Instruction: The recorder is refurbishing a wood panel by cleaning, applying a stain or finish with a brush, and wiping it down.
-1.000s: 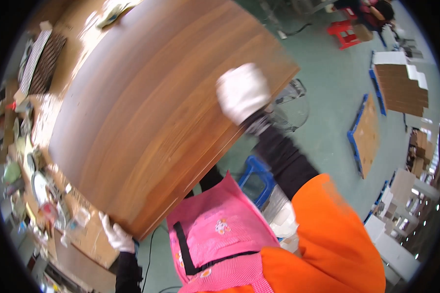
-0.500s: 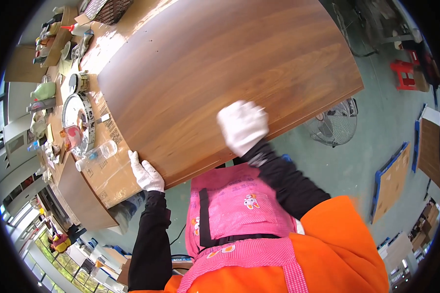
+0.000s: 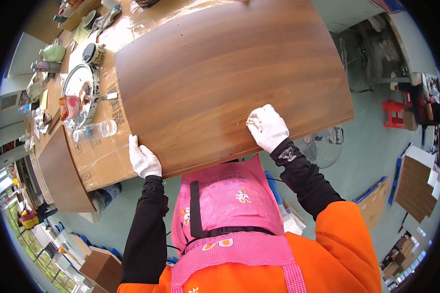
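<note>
A large brown wood-grain panel (image 3: 215, 73) lies on the cardboard-covered table in front of me. My left hand (image 3: 144, 158), in a white glove, rests at the panel's near left corner with its fingers stretched out and the thumb raised. Over the near part of the panel, right of its middle, my gloved right hand (image 3: 269, 128) is closed with the fingers curled down at the surface. Whatever it may hold is hidden by the glove. Faint pale marks show on the wood beside its fingertips.
Left of the panel stand a round tin tray (image 3: 97, 80), a lidded jar (image 3: 94, 52) and a clear plastic bottle (image 3: 95, 131) lying on its side. A smaller brown board (image 3: 61, 168) juts over the table's left edge. A floor fan (image 3: 322, 146) stands beyond the panel's right edge.
My right hand has moved to the right along the panel, and its motion blur is gone. The left hand stays at the panel's corner. The whole view has turned slightly.
</note>
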`<action>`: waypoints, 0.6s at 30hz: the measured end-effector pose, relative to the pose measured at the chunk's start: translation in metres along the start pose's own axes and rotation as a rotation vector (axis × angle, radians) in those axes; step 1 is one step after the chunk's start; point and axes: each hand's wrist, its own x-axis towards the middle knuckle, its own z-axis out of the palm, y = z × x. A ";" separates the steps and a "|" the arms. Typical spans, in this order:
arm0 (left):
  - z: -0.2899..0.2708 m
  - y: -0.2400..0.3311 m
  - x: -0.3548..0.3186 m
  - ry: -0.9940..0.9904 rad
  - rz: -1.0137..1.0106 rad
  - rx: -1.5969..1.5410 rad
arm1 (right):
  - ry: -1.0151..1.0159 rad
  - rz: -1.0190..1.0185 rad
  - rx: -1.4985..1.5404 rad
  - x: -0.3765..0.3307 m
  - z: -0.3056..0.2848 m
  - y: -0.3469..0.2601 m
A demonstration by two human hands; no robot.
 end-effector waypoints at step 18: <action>-0.010 0.006 0.003 0.030 -0.076 -0.020 | -0.050 -0.182 -0.265 0.010 0.027 -0.030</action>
